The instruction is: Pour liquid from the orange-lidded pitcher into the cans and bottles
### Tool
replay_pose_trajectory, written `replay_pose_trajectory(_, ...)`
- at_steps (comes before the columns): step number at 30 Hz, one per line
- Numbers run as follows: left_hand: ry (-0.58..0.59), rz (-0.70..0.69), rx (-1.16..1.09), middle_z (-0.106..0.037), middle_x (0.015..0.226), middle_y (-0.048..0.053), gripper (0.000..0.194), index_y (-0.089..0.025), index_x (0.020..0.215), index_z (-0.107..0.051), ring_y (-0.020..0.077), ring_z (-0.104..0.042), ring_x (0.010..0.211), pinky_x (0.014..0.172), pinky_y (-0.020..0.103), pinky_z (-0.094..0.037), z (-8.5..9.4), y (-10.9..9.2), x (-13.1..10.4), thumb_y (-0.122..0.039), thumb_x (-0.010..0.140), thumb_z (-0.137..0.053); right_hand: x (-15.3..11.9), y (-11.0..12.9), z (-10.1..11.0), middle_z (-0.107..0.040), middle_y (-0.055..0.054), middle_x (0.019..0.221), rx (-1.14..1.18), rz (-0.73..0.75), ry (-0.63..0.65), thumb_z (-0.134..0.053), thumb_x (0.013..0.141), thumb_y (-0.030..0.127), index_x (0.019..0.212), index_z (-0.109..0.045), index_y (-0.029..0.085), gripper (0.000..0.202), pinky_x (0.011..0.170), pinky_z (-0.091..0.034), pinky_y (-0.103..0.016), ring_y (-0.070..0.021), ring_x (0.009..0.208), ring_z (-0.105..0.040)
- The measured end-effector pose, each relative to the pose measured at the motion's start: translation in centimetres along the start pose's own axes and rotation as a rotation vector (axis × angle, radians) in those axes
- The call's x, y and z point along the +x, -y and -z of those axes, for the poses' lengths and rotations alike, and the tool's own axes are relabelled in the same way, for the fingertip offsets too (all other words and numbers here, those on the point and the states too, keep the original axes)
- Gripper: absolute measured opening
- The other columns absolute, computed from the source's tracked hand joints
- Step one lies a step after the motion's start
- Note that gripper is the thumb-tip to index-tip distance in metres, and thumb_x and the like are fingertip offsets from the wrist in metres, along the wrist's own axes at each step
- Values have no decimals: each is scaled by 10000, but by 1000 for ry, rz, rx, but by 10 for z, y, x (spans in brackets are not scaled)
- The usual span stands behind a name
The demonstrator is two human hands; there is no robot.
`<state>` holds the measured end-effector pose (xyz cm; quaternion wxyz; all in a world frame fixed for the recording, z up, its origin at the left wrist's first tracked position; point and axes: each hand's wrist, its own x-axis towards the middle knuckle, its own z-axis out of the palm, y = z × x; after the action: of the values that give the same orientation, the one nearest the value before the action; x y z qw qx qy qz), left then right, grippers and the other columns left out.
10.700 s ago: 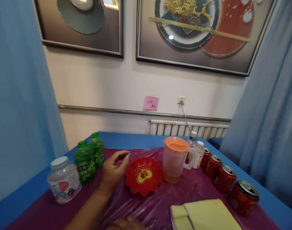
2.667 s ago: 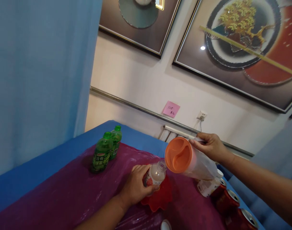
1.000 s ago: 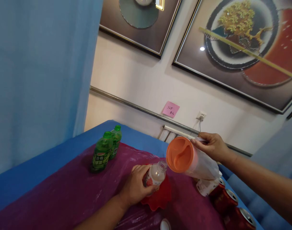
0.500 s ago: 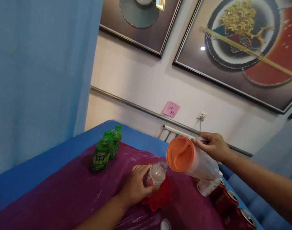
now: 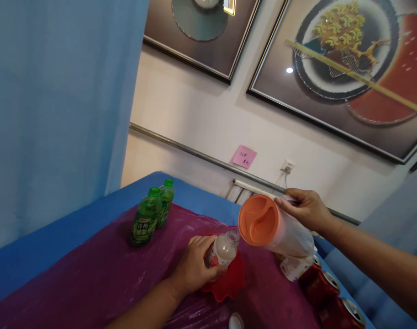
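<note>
My left hand [image 5: 197, 267] is wrapped round a clear bottle [image 5: 224, 249] with a white and red label, its mouth uncapped. Beneath the bottle lies a red scalloped dish [image 5: 225, 283]. My right hand [image 5: 307, 209] grips the handle of a clear pitcher [image 5: 295, 236] with an orange lid [image 5: 258, 220]. The pitcher is tipped on its side, its lid end close to the bottle's mouth. Whether liquid is flowing between them is too small to tell.
Two green bottles [image 5: 146, 218] stand at the left on a purple cover [image 5: 102, 269]. Several red cans [image 5: 323, 288] and a white labelled container [image 5: 292, 267] are at the right. A white cap [image 5: 236, 321] lies near the front. A blue curtain [image 5: 57, 100] hangs at left.
</note>
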<state>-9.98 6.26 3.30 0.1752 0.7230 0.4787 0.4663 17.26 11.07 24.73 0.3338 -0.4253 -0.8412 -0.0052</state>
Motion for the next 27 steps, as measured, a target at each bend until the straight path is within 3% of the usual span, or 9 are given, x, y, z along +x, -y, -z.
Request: replay_pose_trajectory(27,-11,-4,6,-721,1138,66,602,-245,1163,-657,302,-632,1049,963,436,-447,-3,2,-2,-343,612,-878,-1,3,3,-252,57,551,-25,-9,-4,-605,830,568,554,-338,230,512,455,-207,-241,-96,521,-262)
